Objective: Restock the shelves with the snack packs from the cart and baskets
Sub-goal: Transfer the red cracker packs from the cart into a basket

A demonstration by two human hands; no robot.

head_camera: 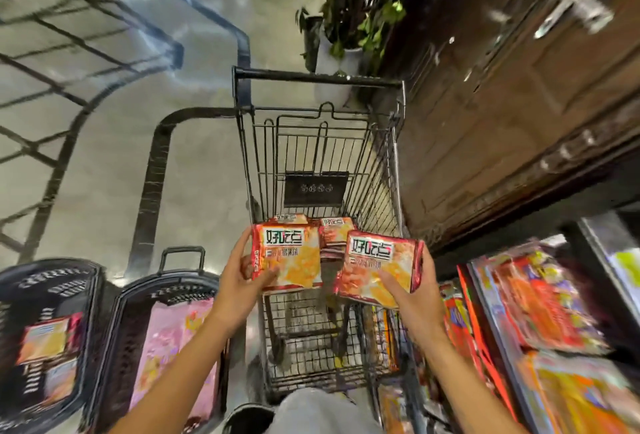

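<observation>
Two red-orange snack packs held above wire cart point(388, 163): left pack point(289, 255) gripped in left hand point(239, 274), right pack point(379, 265) gripped in right hand point(414, 290). More packs point(334, 225) in cart. Baskets point(166, 340) at left; stocked shelf point(540, 312) at right.

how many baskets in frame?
2, both on the floor left of the cart: one basket at the far left edge, the other basket beside it holding pink packs. Both partly cropped.
</observation>
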